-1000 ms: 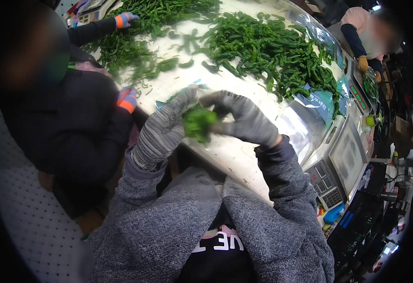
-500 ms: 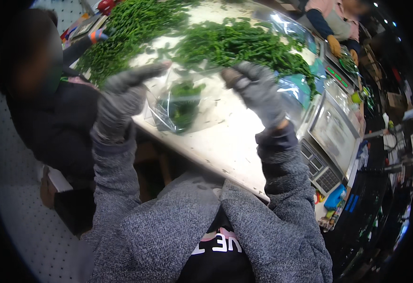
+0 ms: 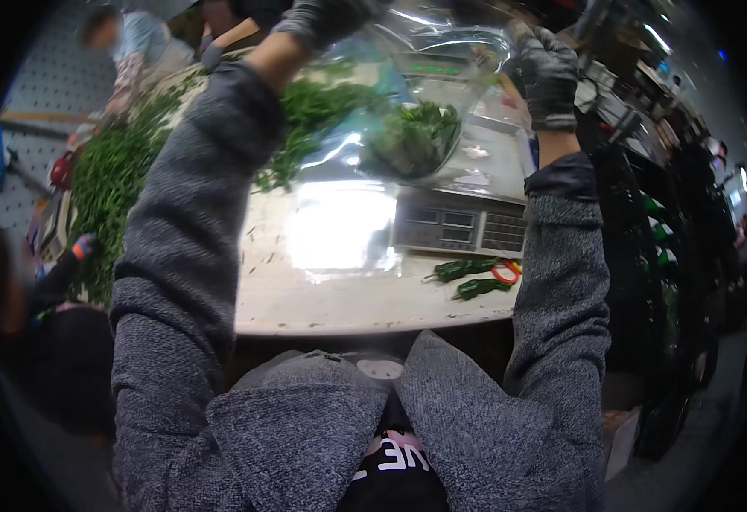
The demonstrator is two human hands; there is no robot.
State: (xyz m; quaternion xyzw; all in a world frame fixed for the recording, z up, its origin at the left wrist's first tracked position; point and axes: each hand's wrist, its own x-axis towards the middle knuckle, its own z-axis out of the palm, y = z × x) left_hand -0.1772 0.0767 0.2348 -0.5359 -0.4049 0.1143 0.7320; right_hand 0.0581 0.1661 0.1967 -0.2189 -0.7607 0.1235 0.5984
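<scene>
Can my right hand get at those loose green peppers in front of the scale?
Probably, if the right hand lets go of the clear bag it seems to hold; nothing appears to cover the green peppers.

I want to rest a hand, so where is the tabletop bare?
The white tabletop is bare, save small flecks, along its near edge, below the shiny clear plastic and left of the loose green peppers. A narrower patch lies between the left sleeve and that plastic. It is crowded around the scale and filled bag, and at the left green heap.
</scene>
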